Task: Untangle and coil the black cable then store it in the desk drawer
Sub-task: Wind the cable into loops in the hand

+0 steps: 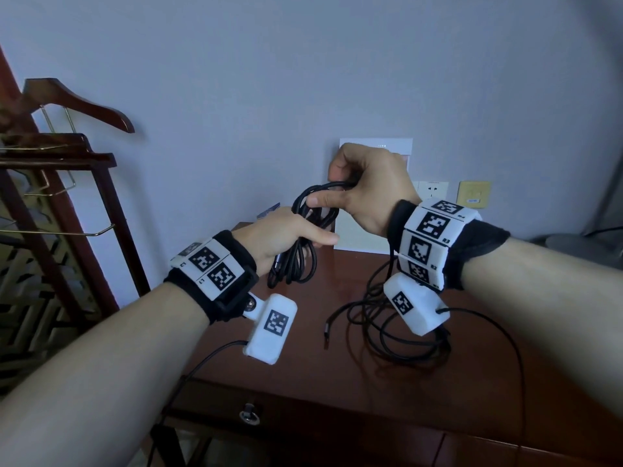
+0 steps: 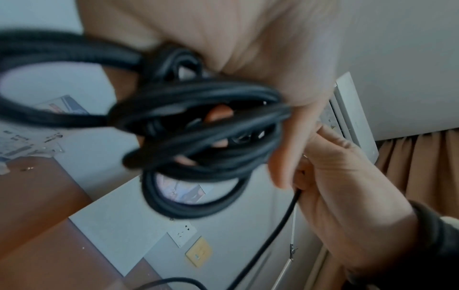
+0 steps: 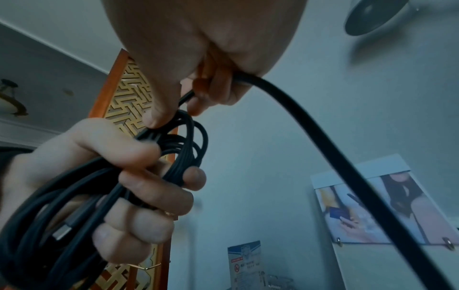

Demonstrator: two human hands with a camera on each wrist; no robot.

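My left hand (image 1: 286, 235) grips a bundle of smooth, round black cable (image 1: 296, 261), its fingers curled tight round several oval loops; a grey metal plug (image 3: 63, 229) shows among them. My right hand (image 1: 367, 190), just above and touching the bundle's top, pinches one strand between thumb and bent fingers. From it the cable drops below my right wrist into a loose tangle on the glossy brown wooden desk (image 1: 337, 392). Under my left forearm, the drawer (image 1: 303, 429) is closed, with one metal ring pull (image 1: 250, 414).

Dim bluish light, left wrist view blurred, edges warped
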